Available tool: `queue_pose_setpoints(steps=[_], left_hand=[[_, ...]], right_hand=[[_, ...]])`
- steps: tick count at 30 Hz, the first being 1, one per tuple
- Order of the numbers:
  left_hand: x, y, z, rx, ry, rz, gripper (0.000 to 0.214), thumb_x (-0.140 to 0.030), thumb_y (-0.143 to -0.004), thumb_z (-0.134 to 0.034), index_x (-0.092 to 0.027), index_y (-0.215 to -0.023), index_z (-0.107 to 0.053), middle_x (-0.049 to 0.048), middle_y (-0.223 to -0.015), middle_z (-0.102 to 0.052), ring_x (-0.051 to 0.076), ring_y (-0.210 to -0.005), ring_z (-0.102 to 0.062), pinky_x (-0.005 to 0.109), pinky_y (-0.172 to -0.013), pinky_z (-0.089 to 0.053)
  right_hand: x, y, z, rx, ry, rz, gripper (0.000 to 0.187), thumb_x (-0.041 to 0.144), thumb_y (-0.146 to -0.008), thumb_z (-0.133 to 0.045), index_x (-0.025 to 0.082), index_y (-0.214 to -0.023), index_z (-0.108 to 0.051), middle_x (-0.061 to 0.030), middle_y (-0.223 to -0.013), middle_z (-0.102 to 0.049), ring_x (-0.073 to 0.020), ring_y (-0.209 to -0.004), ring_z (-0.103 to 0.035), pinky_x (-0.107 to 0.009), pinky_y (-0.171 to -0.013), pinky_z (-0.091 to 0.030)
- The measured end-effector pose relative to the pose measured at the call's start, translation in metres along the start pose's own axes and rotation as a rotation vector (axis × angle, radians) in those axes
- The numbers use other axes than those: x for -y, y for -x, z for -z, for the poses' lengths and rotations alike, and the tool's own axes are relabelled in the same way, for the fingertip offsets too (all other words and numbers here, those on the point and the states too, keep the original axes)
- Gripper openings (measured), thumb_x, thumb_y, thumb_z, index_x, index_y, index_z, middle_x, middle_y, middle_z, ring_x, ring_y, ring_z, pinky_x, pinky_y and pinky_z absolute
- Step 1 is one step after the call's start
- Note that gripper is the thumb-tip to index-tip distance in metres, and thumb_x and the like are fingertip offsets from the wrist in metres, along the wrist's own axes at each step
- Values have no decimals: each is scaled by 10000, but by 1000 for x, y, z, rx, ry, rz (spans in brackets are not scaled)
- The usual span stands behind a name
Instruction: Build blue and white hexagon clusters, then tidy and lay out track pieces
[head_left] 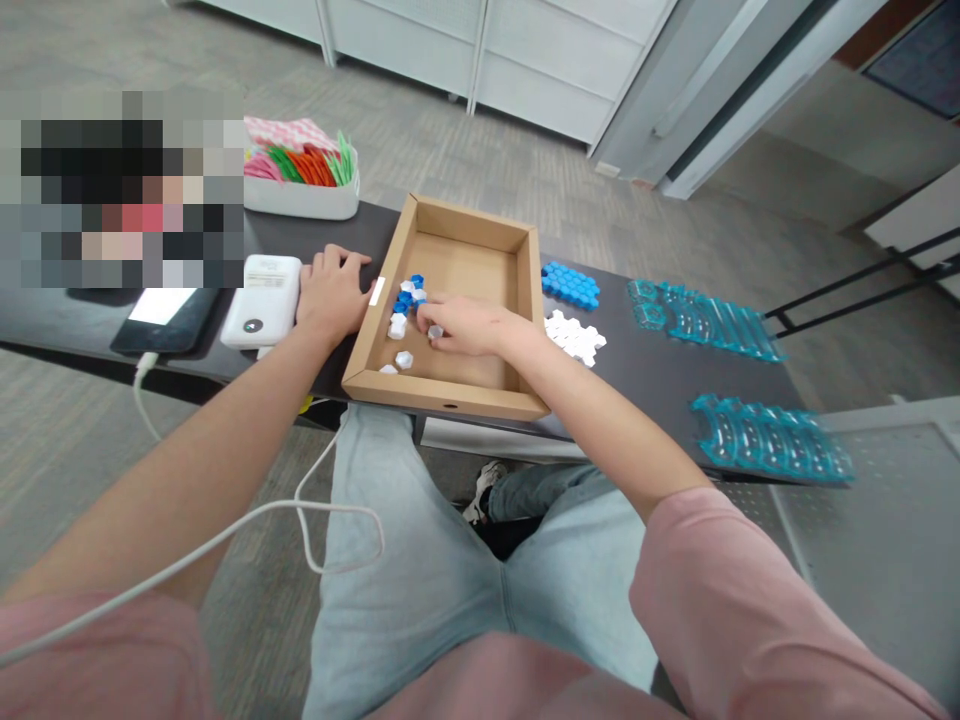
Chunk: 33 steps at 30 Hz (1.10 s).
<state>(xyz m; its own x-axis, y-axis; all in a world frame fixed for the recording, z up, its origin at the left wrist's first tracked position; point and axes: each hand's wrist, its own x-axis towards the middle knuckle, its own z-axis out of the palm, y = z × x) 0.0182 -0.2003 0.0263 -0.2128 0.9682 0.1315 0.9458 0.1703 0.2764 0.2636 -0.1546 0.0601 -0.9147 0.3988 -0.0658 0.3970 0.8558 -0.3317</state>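
Observation:
A shallow cardboard box [472,392] lies on the dark table in front of me. My right hand [465,325] reaches into it from the right, thumb and fingers curled around a white hexagonal piece [436,332]. Close to those fingertips are several blue hexagonal pieces [403,304] mixed with white ones. More loose white pieces [404,359] lie toward the box's near left corner. On the tabletop, my left hand [330,290] rests with fingers spread, between the box's left wall and a white power bank [262,300].
Right of the box sit a blue hexagon block [571,286] and a white hexagon cluster [574,337]. Teal clear plastic trays [724,322] lie farther right. At left are a phone [169,318], a white cable [225,530] and a white bin [300,198] of colourful items. Another person is partly visible.

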Motion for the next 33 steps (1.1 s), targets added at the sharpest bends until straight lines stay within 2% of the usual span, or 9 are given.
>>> queue_pose_setpoints(steps=[4, 7, 13, 16, 20, 23, 26, 29, 33], left_hand=[[1, 0, -2, -13, -14, -1, 672, -550, -1095, -505, -199, -1646, -662, 256, -1652, -621, 465, -1522, -572, 573, -1283, -439], [0, 0, -2, -16, -15, -1, 668, -543, -1096, -507, -197, -1645, -665, 255, -1644, -627, 465, -1512, -579, 579, -1281, -444], [-5, 2, 7, 34, 2, 30, 672, -496, -1123, -447, -181, -1680, -653, 262, -1686, -579, 458, -1558, -538, 576, -1312, -411], [-8, 4, 16, 88, 29, 18, 710, -485, -1136, -420, -117, -1711, -614, 287, -1701, -540, 471, -1580, -505, 600, -1334, -379], [-12, 5, 23, 128, 36, 16, 720, -433, -1124, -446, -57, -1722, -583, 325, -1705, -509, 483, -1587, -484, 634, -1341, -365], [-12, 4, 22, 127, 14, 24, 699, -388, -1119, -441, -57, -1716, -590, 343, -1703, -511, 490, -1582, -486, 650, -1334, -376], [-10, 2, 19, 111, -12, 38, 675, -371, -1128, -401, -87, -1703, -611, 340, -1690, -533, 492, -1564, -503, 660, -1322, -399], [-6, -1, 16, 107, -32, 44, 678, -387, -1123, -389, -116, -1701, -619, 325, -1679, -545, 483, -1556, -511, 654, -1326, -418], [-4, -5, 14, 111, -53, 63, 723, -435, -1118, -348, -111, -1702, -625, 319, -1664, -549, 484, -1566, -506, 660, -1342, -427]], right_hand=[[-1, 10, 14, -39, -86, 25, 209, 31, -916, -681, 213, -1017, -662, -92, -1099, -757, -248, -942, -666, -364, -852, -480], [-11, 33, 33, -183, -258, 49, 155, 141, -952, -724, 228, -1053, -644, -41, -1021, -737, -218, -897, -649, -346, -829, -510], [-50, 129, 60, -610, -505, -73, 371, 506, -1009, -883, 287, -1264, -727, -18, -1133, -758, -190, -949, -726, -322, -795, -592], [-70, 191, 48, -804, -552, -236, 368, 601, -1006, -896, 308, -1183, -761, -22, -1037, -773, -227, -956, -770, -350, -767, -612], [-91, 256, 7, -1032, -515, -449, 408, 617, -901, -976, 301, -1038, -758, -21, -981, -791, -216, -866, -734, -356, -752, -600], [-101, 283, -25, -1068, -496, -595, 468, 648, -837, -993, 284, -967, -728, -14, -925, -784, -202, -809, -696, -346, -736, -569], [-103, 295, -46, -1019, -510, -684, 486, 673, -837, -961, 274, -958, -711, 14, -796, -723, -174, -687, -601, -327, -668, -493], [-101, 296, -53, -928, -488, -695, 406, 610, -889, -918, 265, -973, -722, 39, -710, -653, -155, -608, -508, -321, -636, -437], [-95, 292, -51, -881, -344, -613, 280, 487, -931, -908, 260, -944, -745, -2, -816, -694, -162, -646, -542, -340, -686, -483]])
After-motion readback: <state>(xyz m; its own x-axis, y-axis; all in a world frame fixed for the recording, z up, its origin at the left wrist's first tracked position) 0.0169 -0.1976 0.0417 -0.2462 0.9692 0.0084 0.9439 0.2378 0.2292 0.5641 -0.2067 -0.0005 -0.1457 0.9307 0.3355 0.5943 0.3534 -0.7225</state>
